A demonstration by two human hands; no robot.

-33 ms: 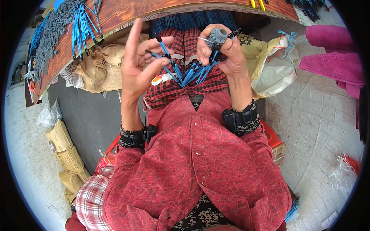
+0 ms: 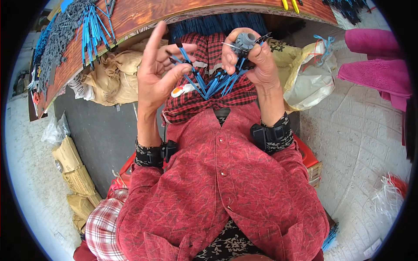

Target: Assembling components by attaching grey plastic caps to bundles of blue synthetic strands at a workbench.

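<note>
My right hand [image 2: 261, 61] is closed round a dark grey toothed plastic hub [image 2: 246, 41], which looks like an umbrella hub. A thin light wire sticks out from the hub's left side. Blue ribs [image 2: 213, 87] with black joints hang below the hub in folded V shapes, over my lap. My left hand [image 2: 157, 80] is to the left of them, its index finger stretched upward and its thumb spread apart. Blue rib ends with black tips cross in front of its other fingers, near the thumb tip. Whether those fingers touch the ribs is hard to see.
A wooden table [image 2: 139, 19] curves across the top, holding a pile of grey hubs [image 2: 65, 35], blue ribs [image 2: 92, 37] and yellow-handled pliers [image 2: 291, 5]. Sacks stand beneath it, including a pale one [image 2: 309, 78] at right. Magenta cloth [image 2: 374, 76] hangs further right.
My left index finger leans slightly more to the right. The right hand and the hub have barely moved.
</note>
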